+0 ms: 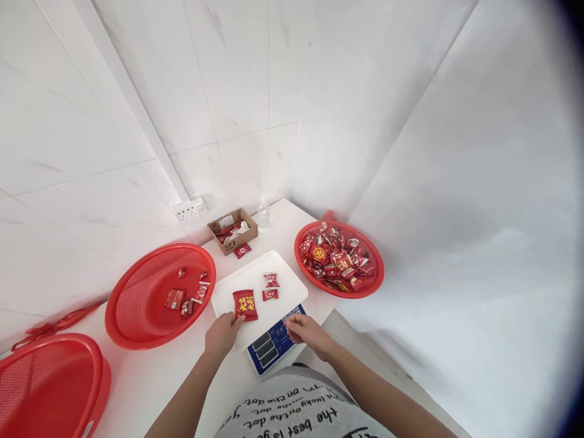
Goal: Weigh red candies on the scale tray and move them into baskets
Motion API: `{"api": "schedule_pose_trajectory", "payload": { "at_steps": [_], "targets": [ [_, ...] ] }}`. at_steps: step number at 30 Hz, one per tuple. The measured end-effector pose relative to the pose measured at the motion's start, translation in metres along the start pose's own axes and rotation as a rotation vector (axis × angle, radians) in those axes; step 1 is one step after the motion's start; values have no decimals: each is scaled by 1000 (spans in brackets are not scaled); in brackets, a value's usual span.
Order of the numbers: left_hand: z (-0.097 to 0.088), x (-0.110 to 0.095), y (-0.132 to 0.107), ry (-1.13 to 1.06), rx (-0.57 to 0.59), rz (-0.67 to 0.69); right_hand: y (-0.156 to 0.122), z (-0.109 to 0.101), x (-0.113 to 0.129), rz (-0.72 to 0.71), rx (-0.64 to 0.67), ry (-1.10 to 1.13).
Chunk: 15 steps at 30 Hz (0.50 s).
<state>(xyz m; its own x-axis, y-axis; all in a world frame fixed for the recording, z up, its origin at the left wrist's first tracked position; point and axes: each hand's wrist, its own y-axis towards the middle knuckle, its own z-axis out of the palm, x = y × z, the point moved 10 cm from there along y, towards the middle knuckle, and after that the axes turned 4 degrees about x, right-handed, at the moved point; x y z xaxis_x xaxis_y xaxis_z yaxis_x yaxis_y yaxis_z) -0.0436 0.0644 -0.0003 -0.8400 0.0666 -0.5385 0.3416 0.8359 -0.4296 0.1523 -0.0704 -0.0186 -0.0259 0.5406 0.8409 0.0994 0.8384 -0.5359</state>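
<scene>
A scale with a white tray [274,267] and a blue keypad panel [272,345] sits at the table's near edge. On the tray lie a larger red snack packet [245,304] and two small red packets [271,280]. My left hand [222,334] pinches the lower left corner of the larger packet. My right hand [306,331] rests over the right end of the blue panel, fingers curled, fingertip on the keys.
A red basket [340,258] heaped with red packets stands at the right. A red basket [137,316] with several packets sits left; another red basket [50,383] lies at the far left. A small cardboard box [232,230] and a wall socket [189,208] are behind.
</scene>
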Motion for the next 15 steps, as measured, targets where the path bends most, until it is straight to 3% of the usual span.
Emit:
{"api": "schedule_pose_trajectory", "payload": {
  "at_steps": [4,8,11,15],
  "targets": [
    [1,-17,3,159,-35,26,18,-12,33,-159,-29,-205],
    [5,-43,5,231,-97,138,38,9,68,-360,77,-590],
    [10,-52,9,270,-110,181,48,25,71,-409,158,-866],
    [15,-56,18,305,-122,210,49,26,66,-419,207,-893]
  ]
}}
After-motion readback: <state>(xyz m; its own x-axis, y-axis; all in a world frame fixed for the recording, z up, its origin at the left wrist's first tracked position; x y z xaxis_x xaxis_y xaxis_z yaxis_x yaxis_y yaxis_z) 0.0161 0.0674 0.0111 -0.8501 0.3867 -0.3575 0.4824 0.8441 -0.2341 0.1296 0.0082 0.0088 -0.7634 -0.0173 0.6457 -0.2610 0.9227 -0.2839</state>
